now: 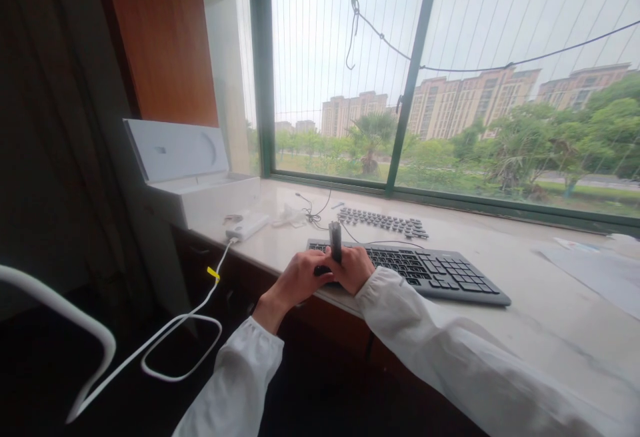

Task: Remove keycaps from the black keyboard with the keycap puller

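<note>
A black keyboard lies along the front edge of the white marble-look counter, both hands over its left end. My right hand is closed around a short dark tool that stands upright above the fist; its kind is not clear, and its lower end is hidden. Beside it, my left hand is closed with its fingers curled against the right hand, touching at the tool's base. Whatever it grips is covered by the fingers. Behind the keyboard, many loose keycaps are laid out in rows.
An open white box stands at the left, near a white power strip whose cable hangs off the counter. A thin black cable and a clear plastic bag lie behind. Papers rest at right, below the window.
</note>
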`<action>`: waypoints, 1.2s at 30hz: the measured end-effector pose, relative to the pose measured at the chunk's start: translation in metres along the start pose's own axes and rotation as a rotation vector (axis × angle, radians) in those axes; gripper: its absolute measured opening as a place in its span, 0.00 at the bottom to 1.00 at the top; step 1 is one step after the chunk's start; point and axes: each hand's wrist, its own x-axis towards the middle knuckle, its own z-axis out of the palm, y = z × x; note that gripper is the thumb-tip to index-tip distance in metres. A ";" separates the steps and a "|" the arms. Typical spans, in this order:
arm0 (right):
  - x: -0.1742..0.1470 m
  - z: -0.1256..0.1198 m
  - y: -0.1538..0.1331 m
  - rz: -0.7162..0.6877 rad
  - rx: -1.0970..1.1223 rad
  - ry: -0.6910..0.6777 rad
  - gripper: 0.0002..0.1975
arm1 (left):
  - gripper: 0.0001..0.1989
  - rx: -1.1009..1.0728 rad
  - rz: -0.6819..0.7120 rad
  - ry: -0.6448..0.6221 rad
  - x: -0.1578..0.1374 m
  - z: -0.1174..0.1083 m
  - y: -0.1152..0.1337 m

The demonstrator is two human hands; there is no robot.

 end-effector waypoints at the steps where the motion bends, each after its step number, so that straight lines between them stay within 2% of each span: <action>1: 0.000 -0.001 0.000 -0.003 0.011 -0.006 0.19 | 0.02 0.020 0.007 -0.022 0.002 -0.002 0.001; 7: 0.002 -0.003 0.000 -0.038 0.040 -0.014 0.19 | 0.06 0.082 0.081 -0.127 0.012 -0.010 0.003; 16: 0.000 0.001 0.001 -0.046 0.012 0.015 0.19 | 0.07 0.250 0.077 -0.056 -0.002 0.004 -0.002; 25: -0.002 0.003 0.001 -0.044 -0.051 -0.012 0.14 | 0.07 0.256 0.066 -0.049 -0.003 0.004 0.000; 36: -0.004 0.006 0.002 -0.019 -0.068 -0.016 0.14 | 0.07 0.245 0.078 -0.059 -0.003 0.004 0.000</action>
